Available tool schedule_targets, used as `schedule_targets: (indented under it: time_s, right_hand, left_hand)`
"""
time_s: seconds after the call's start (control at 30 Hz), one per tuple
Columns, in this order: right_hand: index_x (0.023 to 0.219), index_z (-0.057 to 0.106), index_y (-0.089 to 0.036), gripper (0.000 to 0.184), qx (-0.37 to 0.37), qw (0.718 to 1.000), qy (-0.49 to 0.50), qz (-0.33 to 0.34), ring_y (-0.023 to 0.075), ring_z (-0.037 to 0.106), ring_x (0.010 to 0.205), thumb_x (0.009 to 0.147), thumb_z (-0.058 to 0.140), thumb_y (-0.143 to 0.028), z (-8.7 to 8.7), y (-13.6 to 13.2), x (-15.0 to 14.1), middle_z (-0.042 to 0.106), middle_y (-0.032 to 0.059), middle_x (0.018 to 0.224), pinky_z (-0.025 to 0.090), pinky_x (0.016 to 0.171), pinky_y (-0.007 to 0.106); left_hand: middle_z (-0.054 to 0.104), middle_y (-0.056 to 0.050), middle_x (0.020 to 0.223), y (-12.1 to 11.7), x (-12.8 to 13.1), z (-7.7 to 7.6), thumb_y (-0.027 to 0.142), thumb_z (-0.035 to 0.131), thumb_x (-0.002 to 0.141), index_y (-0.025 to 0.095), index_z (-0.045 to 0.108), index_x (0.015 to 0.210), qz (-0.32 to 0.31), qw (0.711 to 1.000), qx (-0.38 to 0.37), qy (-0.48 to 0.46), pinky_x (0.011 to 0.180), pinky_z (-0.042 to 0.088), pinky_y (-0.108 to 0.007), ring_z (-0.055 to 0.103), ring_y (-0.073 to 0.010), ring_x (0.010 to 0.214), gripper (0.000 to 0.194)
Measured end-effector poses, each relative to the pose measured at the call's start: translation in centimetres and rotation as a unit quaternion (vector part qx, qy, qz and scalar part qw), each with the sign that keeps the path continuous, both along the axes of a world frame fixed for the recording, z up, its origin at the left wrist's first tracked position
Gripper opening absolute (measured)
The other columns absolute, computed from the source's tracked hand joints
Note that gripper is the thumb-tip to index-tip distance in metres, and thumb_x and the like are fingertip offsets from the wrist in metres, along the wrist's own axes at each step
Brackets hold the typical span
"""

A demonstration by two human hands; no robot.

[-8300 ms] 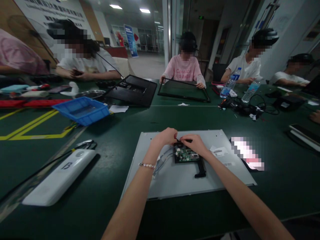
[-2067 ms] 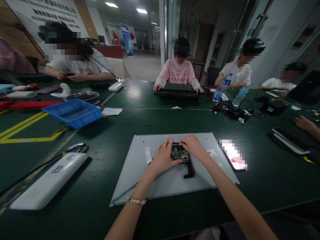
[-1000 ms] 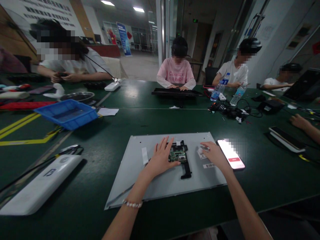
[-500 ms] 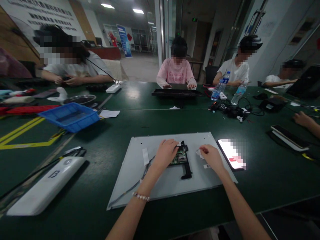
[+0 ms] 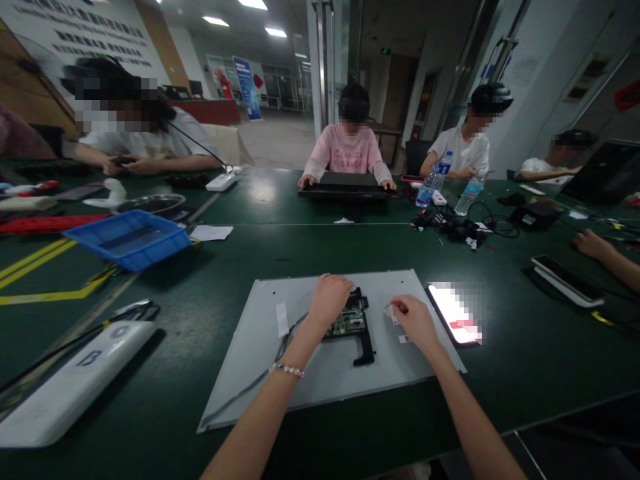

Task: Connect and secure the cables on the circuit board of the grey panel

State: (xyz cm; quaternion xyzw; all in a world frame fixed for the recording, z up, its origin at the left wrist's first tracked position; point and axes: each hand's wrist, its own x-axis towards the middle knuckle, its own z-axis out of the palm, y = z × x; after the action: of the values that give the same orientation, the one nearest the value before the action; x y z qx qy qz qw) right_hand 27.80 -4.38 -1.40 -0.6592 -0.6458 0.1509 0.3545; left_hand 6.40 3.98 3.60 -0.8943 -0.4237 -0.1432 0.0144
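Observation:
A flat pale-grey panel point(image 5: 310, 393) lies in front of me, with a green circuit board point(image 5: 345, 323) in a black bracket point(image 5: 367, 347) on it. My left hand point(image 5: 330, 301) is over the upper left of the board, fingers bent together at the bracket's top; its fingertips are partly hidden. To the right of the bracket, my right hand point(image 5: 414, 321) is closed in a pinch on a small whitish piece of tape point(image 5: 392, 315). Below that hand lies a small white label point(image 5: 404, 339). A white strip point(image 5: 283, 320) and a grey cable point(image 5: 260, 377) are on the panel's left.
A lit phone point(image 5: 453, 313) lies by the panel's right edge. On the left are a white device point(image 5: 85, 380) with a cable and a blue tray point(image 5: 133, 240). Bottles point(image 5: 470, 193) and tangled black cables point(image 5: 453, 223) are farther back. Several people sit around; one hand point(image 5: 595, 245) shows right.
The view has shifted slightly. My left fingers look more bent over the bracket's top; my right hand still pinches the tape. The person opposite has both hands on a black screen-like panel.

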Motion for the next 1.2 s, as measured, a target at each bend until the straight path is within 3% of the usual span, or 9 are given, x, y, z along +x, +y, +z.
schedule_targets:
  time_s: [0.1,0.23,0.4,0.6,0.73,0.87,1.0,1.1,1.2]
  right_hand:
    - [0.088,0.066,-0.02,0.018,0.003,1.0,0.004,0.002,0.0159,0.058,0.071,0.078,0.05,-0.019,-0.2,0.1,0.0,0.063,0.0032,0.081,0.045,0.07,0.028]
    - [0.088,0.066,-0.019,0.019,0.008,1.0,0.015,0.003,0.0158,0.058,0.071,0.078,0.05,-0.017,-0.6,0.3,0.1,0.063,0.0036,0.082,0.045,0.069,0.027]
    - [0.088,0.066,-0.019,0.018,0.006,1.0,0.013,0.002,0.016,0.058,0.071,0.079,0.051,-0.018,-0.4,0.4,0.1,0.063,0.0039,0.082,0.045,0.069,0.027]
    - [0.087,0.066,-0.019,0.017,-0.001,1.0,0.005,0.006,0.0161,0.059,0.072,0.078,0.052,-0.017,-0.1,0.4,0.1,0.063,0.0038,0.081,0.045,0.07,0.028]
    - [0.088,0.066,-0.019,0.017,0.004,1.0,0.012,0.003,0.0156,0.058,0.071,0.079,0.052,-0.018,-0.2,0.3,0.1,0.062,0.0035,0.082,0.046,0.07,0.028]
    - [0.09,0.067,-0.018,0.018,0.012,1.0,0.017,0.004,0.0153,0.058,0.072,0.079,0.053,-0.019,-0.3,0.1,0.2,0.061,0.0044,0.086,0.047,0.072,0.028]
    - [0.094,0.067,-0.018,0.021,0.019,1.0,0.016,-0.006,0.0149,0.057,0.07,0.08,0.052,-0.022,-0.4,-0.1,0.1,0.06,0.0063,0.094,0.048,0.071,0.029]
    - [0.098,0.066,-0.019,0.022,0.036,0.999,0.0,-0.012,0.018,0.059,0.083,0.081,0.052,-0.021,0.1,0.1,-0.1,0.059,0.008,0.103,0.048,0.077,0.032]
    - [0.104,0.065,-0.02,0.026,0.044,0.997,-0.05,0.043,0.0209,0.055,0.1,0.081,0.053,-0.018,1.1,0.8,-0.4,0.06,0.0081,0.109,0.044,0.089,0.036]
  left_hand:
    - [0.068,-0.007,0.092,-0.2,2.0,0.5,0.015,0.048,0.088,0.019,0.068,0.091,-0.037,0.999,0.015,0.007,0.089,0.036,-0.036,0.059,-0.0209,0.093,0.021]
    - [0.067,-0.009,0.085,-0.7,4.5,-0.1,0.014,0.049,0.086,0.018,0.068,0.091,-0.077,0.996,0.026,0.036,0.097,0.03,-0.045,0.058,-0.0226,0.091,0.021]
    - [0.067,-0.009,0.086,-1.1,5.2,-0.8,0.017,0.047,0.086,0.018,0.067,0.095,-0.087,0.995,0.017,0.04,0.1,0.024,-0.054,0.058,-0.0243,0.093,0.022]
    - [0.067,-0.008,0.094,-1.5,4.5,0.0,0.018,0.044,0.087,0.021,0.065,0.101,-0.082,0.996,-0.015,0.013,0.101,0.025,-0.056,0.057,-0.0238,0.097,0.026]
    - [0.063,-0.006,0.11,-2.3,2.8,0.4,0.015,0.046,0.085,0.023,0.06,0.11,-0.033,0.999,-0.01,-0.033,0.103,0.024,-0.053,0.053,-0.0232,0.106,0.029]
    - [0.056,-0.008,0.122,-3.6,0.4,0.2,0.021,0.048,0.086,0.022,0.05,0.122,0.028,0.998,-0.023,-0.055,0.104,0.025,-0.051,0.048,-0.0242,0.115,0.036]
    - [0.05,-0.01,0.13,-4.7,-1.2,-0.6,0.027,0.047,0.089,0.019,0.043,0.128,0.042,0.997,-0.027,-0.063,0.104,0.028,-0.049,0.044,-0.0248,0.121,0.04]
    - [0.048,-0.011,0.134,-5.0,-1.6,-1.3,0.03,0.045,0.09,0.018,0.04,0.131,0.042,0.997,-0.023,-0.06,0.105,0.026,-0.051,0.041,-0.0263,0.125,0.043]
    - [0.048,-0.012,0.134,-5.2,-1.6,-1.9,0.032,0.041,0.092,0.017,0.039,0.132,0.045,0.997,-0.021,-0.053,0.105,0.025,-0.052,0.039,-0.027,0.126,0.043]
